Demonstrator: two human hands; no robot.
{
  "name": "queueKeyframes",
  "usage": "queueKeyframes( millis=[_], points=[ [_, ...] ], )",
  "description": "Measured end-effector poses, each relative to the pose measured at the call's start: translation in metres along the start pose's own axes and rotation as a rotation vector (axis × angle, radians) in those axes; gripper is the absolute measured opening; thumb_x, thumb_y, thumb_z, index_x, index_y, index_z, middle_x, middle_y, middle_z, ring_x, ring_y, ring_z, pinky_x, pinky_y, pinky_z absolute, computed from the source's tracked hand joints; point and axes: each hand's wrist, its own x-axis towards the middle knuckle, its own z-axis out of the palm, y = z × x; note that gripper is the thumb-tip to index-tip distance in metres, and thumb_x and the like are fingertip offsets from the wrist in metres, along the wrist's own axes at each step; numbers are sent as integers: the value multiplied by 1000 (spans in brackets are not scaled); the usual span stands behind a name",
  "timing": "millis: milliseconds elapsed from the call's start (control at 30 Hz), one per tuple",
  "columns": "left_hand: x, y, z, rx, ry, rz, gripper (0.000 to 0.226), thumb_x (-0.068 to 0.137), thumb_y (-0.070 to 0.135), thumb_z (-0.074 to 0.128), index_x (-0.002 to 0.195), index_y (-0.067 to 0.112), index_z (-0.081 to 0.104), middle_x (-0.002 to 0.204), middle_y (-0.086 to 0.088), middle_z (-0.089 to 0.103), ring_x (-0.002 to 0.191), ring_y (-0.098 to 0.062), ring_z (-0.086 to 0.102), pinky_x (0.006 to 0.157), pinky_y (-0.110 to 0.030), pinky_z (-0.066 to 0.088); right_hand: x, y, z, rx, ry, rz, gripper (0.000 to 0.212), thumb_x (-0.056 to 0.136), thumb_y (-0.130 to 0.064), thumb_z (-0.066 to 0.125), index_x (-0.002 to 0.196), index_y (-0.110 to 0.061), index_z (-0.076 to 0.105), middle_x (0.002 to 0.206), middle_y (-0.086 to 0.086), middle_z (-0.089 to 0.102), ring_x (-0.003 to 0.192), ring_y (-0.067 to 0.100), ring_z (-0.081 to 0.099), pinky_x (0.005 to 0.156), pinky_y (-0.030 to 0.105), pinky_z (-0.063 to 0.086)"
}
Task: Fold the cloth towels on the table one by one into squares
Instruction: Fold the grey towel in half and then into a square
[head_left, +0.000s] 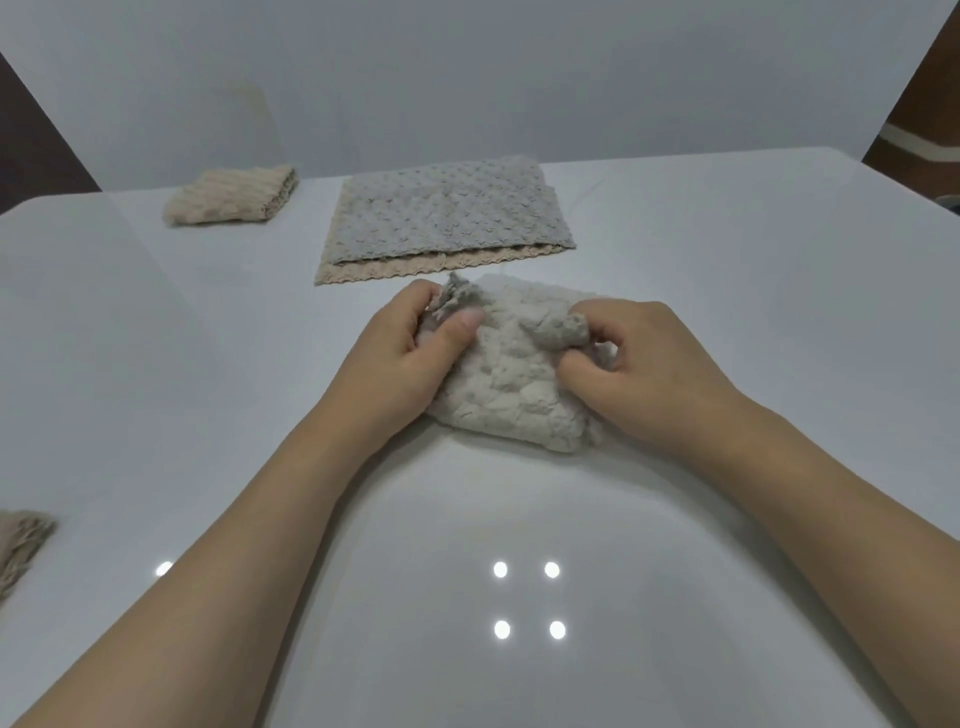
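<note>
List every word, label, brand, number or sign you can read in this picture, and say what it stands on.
None: no readable text shows anywhere.
The beige towel gripped by the left hand and right hand shows no tag.
The grey towel, the folded towel and the white table carry no print.
</note>
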Motion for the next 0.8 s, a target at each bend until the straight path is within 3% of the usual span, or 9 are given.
queueKeyframes(
  millis=[100, 233, 367, 467, 533, 667, 733, 800],
  points=[
    [2, -1, 0, -65, -33, -170, 14, 85, 40, 61, 92, 28, 61, 79, 2, 65, 64, -11, 56, 47, -32, 47, 6, 12, -1, 42, 104, 98, 41, 68, -44, 38, 69, -5, 52, 74, 5, 57, 74, 24, 54, 68, 45, 46],
    [3, -2, 0, 120, 12, -92, 7, 96, 24, 56, 89, 22, 56, 63, 7, 53, 53, -6, 42, 51, -22, 39, 11, 30, 3, 65, 75, 192, 37, 83, -37, 46, 79, -4, 62, 95, 3, 60, 91, 17, 56, 85, 39, 46],
    [1, 2, -2, 169, -48, -120, 9, 96, 27, 56, 90, 21, 55, 51, 7, 45, 43, -7, 34, 48, -25, 29, 12, 35, 4, 27, 56, 234, 28, 87, -25, 52, 71, -3, 56, 86, 4, 58, 81, 20, 54, 73, 37, 43],
    [1, 9, -4, 206, -113, -215, 32, 89, 49, 65, 87, 17, 60, 50, 11, 54, 40, -2, 39, 50, -27, 30, 12, 31, 4, 34, 56, 245, 29, 84, -25, 54, 67, -2, 54, 77, 4, 55, 71, 19, 52, 67, 37, 41],
    [2, 10, -6, 289, -112, -234, 40, 85, 55, 67, 84, 15, 62, 56, 10, 57, 42, 1, 43, 52, -27, 32, 11, 28, 6, 35, 53, 224, 31, 83, -27, 54, 65, -2, 52, 76, 2, 52, 70, 16, 49, 67, 34, 40],
    [5, 5, -7, 409, -30, -188, 32, 93, 43, 61, 75, 16, 61, 68, 5, 60, 64, -13, 53, 61, -30, 40, 12, 29, 7, 106, -5, 178, 22, 90, -18, 52, 75, -3, 60, 105, -4, 59, 95, 8, 54, 82, 15, 38],
    [5, 1, -6, 427, 36, -122, 30, 97, 41, 55, 77, 19, 59, 69, 7, 57, 68, -14, 53, 64, -32, 41, 12, 29, 7, 78, -35, 203, 24, 90, -19, 49, 80, 0, 58, 97, 2, 62, 89, 17, 56, 82, 30, 44],
    [5, -2, -6, 334, 86, -66, 26, 99, 39, 52, 82, 21, 58, 71, 10, 56, 68, -9, 51, 64, -30, 41, 12, 28, 6, 28, -22, 205, 28, 87, -24, 47, 76, 1, 52, 83, 11, 59, 77, 26, 53, 71, 39, 43]
  ],
)
